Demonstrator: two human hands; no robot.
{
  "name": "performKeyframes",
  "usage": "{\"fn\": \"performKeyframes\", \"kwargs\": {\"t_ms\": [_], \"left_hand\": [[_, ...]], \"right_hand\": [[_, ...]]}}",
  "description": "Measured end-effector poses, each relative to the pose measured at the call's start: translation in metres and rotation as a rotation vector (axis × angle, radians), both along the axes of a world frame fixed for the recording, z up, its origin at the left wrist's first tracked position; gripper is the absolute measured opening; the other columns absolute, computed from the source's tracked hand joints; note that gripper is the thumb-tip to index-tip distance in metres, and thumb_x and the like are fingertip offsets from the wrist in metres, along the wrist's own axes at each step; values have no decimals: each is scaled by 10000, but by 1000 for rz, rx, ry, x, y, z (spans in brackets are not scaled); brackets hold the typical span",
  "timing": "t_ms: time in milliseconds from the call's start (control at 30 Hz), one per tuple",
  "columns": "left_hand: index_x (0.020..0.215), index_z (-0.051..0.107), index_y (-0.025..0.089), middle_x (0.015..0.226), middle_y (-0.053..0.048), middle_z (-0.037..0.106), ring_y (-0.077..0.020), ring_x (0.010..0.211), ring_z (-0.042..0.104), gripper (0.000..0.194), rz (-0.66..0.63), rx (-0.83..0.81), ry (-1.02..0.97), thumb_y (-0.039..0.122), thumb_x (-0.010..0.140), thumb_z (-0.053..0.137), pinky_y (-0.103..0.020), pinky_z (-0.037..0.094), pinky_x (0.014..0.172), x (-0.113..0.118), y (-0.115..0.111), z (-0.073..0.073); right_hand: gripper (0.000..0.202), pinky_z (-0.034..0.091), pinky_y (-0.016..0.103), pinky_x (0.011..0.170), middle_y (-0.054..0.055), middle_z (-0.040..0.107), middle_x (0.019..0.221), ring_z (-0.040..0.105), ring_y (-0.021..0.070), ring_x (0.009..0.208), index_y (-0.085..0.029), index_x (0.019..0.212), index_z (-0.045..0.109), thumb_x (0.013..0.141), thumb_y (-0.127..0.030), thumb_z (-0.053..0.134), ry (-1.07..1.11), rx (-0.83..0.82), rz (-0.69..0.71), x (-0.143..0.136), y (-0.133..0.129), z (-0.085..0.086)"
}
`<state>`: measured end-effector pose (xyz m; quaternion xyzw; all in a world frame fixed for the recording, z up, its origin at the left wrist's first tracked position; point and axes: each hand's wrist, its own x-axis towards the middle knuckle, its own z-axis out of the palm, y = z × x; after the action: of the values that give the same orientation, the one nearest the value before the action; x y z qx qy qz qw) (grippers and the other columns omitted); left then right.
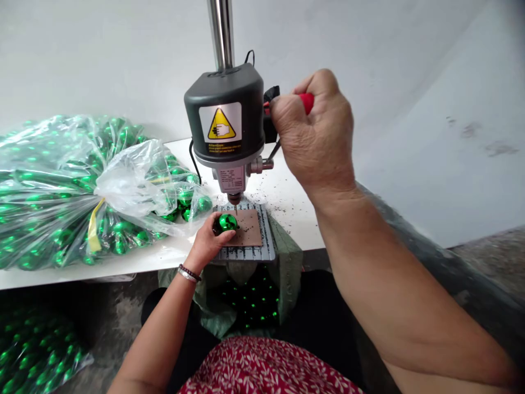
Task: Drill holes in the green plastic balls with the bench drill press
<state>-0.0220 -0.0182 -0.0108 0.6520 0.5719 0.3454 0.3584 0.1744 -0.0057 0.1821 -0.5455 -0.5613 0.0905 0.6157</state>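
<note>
My left hand (208, 241) grips a shiny green ball (228, 222) with fingers and thumb around its sides. The ball is over a brown board (249, 230) on the slotted metal base (268, 246) of a small drill press (223, 117). Just above the ball, the thin drill bit (236, 209) points down; whether it touches the ball I cannot tell. Up at the right of the machine, my right hand (318, 131) is closed around a red-tipped handle (307, 103), its lever partly hidden behind the fist.
A clear plastic bag (123, 175) full of green balls fills the table's left side. Dark shavings lie on the white table (287, 191). An open green sack (289, 265) with more balls hangs below the base. Another bag (41, 350) sits low at left.
</note>
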Motion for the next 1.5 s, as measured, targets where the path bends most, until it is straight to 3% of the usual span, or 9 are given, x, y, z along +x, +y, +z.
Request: {"fn": "performKeyframes", "kwargs": {"t_ms": [333,433,567,700,933,1133,1333,1500], "left_hand": [[1166,631,167,1046,-53,710,-213,928,649,471,-64,33,114,253,716,740,-342,508,857,12,6,11],[1159,649,163,1072,-65,715,-236,969,656,479,-86,67,184,237,696,747,-368,510,901,13,10,14],[1221,646,147,1178,-101,706,-271,1087,646,601,-165,87,204,222,642,791,-418,478,1018,12,19,8],[1254,639,148,1147,-88,725,-260,1076,657,643,-206,18,80,254,643,806,-389,497,994,11,23,0],[1168,695,189,995,-18,739,-216,926,658,501,-153,-36,95,346,697,768,-318,511,865,8,19,8],[1052,735,186,921,-14,733,-207,879,637,410,-164,-107,99,439,731,710,-311,497,812,0,27,18],[1001,754,197,880,-1,728,-190,835,635,367,-161,-142,92,430,721,707,-298,485,800,1,30,25],[1007,747,198,863,-8,711,-196,823,628,374,-165,-122,147,421,707,730,-310,500,788,2,32,22]], "right_hand": [[243,288,213,659,-77,314,617,270,42,620,-193,722,330,861,-245,523,-1,-5,13,0,-2,1],[250,284,212,663,-75,313,627,272,39,625,-189,723,330,870,-236,527,-2,-6,15,0,-2,2],[248,280,209,667,-83,325,622,278,38,626,-187,729,343,870,-238,539,6,-11,17,0,-1,2],[237,288,211,670,-85,333,610,289,41,622,-188,725,359,867,-233,543,28,10,26,0,0,0],[263,287,236,660,-75,317,606,280,57,610,-199,708,342,866,-206,553,39,4,8,-1,-3,0],[269,282,218,668,-84,319,620,270,48,623,-196,720,329,878,-213,546,21,-13,6,-1,-3,2],[265,282,209,680,-83,341,632,293,46,639,-194,727,323,883,-227,534,14,-33,15,-2,-4,5],[269,279,205,688,-79,324,640,281,47,641,-193,722,311,881,-231,524,2,-45,14,-2,-6,6]]}}
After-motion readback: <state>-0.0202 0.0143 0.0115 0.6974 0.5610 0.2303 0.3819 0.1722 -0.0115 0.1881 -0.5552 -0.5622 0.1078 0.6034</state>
